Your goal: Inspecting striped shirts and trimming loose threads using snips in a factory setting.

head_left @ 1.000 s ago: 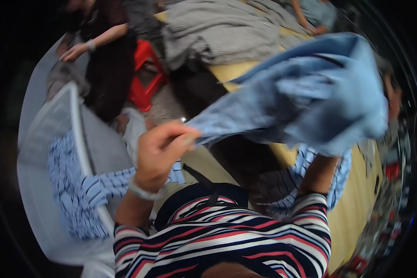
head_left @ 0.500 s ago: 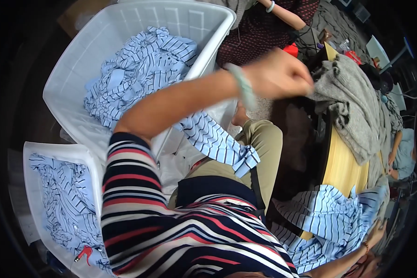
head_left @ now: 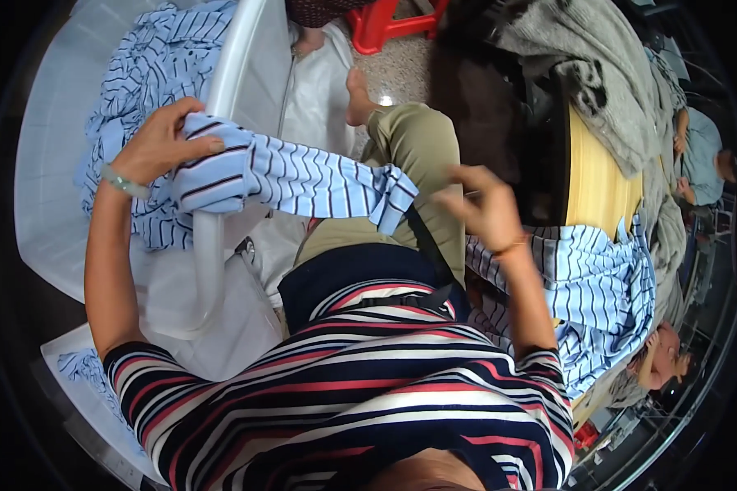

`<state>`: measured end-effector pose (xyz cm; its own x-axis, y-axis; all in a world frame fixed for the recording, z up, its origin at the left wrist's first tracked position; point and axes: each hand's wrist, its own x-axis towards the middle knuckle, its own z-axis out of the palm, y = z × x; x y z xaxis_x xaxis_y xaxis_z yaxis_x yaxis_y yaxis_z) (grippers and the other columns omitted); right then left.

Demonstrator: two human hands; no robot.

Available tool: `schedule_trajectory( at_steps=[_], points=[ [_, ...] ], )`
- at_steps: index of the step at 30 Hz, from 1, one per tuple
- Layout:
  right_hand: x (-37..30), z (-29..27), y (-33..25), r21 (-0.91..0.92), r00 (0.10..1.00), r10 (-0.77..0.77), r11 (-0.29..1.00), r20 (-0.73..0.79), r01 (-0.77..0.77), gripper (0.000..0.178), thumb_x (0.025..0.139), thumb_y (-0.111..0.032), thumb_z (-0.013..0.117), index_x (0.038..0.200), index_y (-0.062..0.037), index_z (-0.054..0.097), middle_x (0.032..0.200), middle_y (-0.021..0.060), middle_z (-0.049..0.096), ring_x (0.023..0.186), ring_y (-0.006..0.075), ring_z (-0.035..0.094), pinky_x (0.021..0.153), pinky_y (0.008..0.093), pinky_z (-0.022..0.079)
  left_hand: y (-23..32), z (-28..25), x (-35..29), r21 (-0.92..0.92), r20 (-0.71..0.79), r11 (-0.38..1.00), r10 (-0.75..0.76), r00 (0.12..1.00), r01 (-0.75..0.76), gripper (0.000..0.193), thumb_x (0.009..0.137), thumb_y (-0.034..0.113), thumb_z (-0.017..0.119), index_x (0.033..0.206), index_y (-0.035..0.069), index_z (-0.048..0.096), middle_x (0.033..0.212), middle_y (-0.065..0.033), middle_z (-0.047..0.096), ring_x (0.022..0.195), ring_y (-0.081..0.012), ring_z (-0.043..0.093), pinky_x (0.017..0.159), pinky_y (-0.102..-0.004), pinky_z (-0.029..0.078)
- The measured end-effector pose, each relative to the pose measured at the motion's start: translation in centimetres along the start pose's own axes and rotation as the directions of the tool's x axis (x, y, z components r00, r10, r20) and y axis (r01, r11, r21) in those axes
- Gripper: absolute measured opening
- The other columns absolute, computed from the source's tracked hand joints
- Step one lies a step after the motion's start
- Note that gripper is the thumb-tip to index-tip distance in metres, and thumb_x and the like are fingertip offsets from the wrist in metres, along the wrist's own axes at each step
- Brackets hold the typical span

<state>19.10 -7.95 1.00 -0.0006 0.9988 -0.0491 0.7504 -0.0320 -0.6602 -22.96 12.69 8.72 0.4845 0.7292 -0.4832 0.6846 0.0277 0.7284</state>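
Speckled floor between a white plastic laundry bin (head_left: 221, 270) and a yellow-edged table (head_left: 602, 176). Left hand (head_left: 160, 143) grasps a blue-and-white striped cloth (head_left: 287, 176) bunched over the bin's rim; cloth trails across the lap. Right hand (head_left: 487, 209) raised above the thigh, fingers loosely curled, holding nothing. More striped cloth (head_left: 598, 286) lies on the table.

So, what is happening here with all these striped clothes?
A seated person is handling laundry. The left hand grips a blue striped shirt draped over the rim of a white basket that holds more striped clothes. The right hand is raised, holding nothing, above another striped shirt lying on a yellow table.
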Motion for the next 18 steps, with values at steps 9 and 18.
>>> schedule_trajectory(
  at_steps=[9, 18],
  points=[
    [0.7, 2.3, -0.5, 0.554, 0.975, 0.185, 0.802, 0.122, -0.222, 0.037, 0.095, -0.018, 0.063, 0.124, 0.0060, 0.060, 0.103, 0.0112, 0.072, 0.092, 0.0142, 0.066, 0.081, 0.0275, 0.052, 7.3, 8.9, -2.0, -0.257, -0.328, 0.735, 0.544, 0.772, -0.627, 0.018, 0.084, 0.015, 0.074, 0.091, 0.005, 0.060, 0.078, -0.0018, 0.056, 0.071, -0.0062, 0.052, 0.060, -0.0250, 0.042],
    [-1.8, -2.3, 0.5, 0.900, 0.956, 0.136, 0.324, 0.260, -0.291, 0.025, 0.096, -0.022, 0.061, 0.109, 0.0002, 0.063, 0.089, -0.0037, 0.062, 0.079, 0.0029, 0.055, 0.068, 0.0216, 0.046, 17.6, 27.0, -0.8, 0.282, 0.231, 0.259, 0.916, 0.328, -0.924, 0.025, 0.082, 0.020, 0.064, 0.104, 0.006, 0.060, 0.084, -0.0115, 0.058, 0.077, -0.0275, 0.063, 0.061, -0.0396, 0.049]
  ],
)
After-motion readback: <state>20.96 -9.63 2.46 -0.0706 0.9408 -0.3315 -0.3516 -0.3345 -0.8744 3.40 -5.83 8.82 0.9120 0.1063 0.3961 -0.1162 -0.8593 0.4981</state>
